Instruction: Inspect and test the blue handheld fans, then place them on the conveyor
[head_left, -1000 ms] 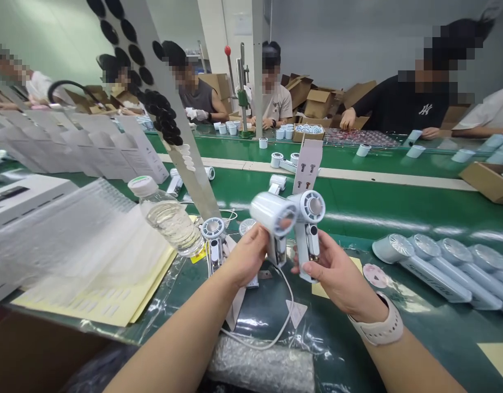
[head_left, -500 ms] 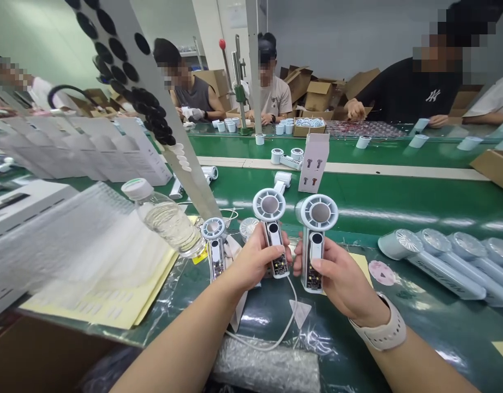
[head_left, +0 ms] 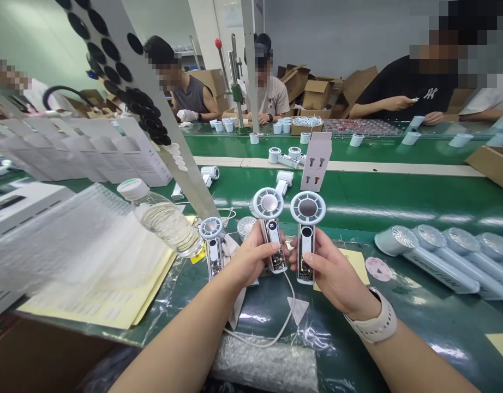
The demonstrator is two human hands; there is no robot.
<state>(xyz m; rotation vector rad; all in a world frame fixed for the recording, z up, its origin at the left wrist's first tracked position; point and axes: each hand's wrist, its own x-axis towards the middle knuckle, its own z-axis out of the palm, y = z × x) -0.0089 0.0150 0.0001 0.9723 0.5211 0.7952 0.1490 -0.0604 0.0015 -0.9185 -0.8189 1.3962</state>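
My left hand [head_left: 253, 252] is wrapped round the handle of a handheld fan [head_left: 269, 203] with a pale blue round head. Its small round display shows a lit digit, and a white cable runs down from its lower end. Close beside it, my right hand [head_left: 323, 256] grips a second handheld fan [head_left: 307, 207], whose round display is dark. Both fans are upright, facing me, with circuit boards showing in their open handles. A third fan [head_left: 211, 226] leans to the left of my left forearm. Below the hands lies a white cable [head_left: 276, 339] on the bench.
Left are a water bottle [head_left: 163, 221], yellow sheets [head_left: 141, 297] and a slanted post [head_left: 194, 185] with black round stickers. A row of wrapped fans [head_left: 439, 267] lies right. A printed box [head_left: 316, 162] stands ahead by the green conveyor [head_left: 378, 202]. Several people work beyond it.
The right-hand fan has moved slightly left and up, closer to the left-hand fan. The left-hand fan's display now shows a lit digit. Across the conveyor, a co-worker's hand has risen.
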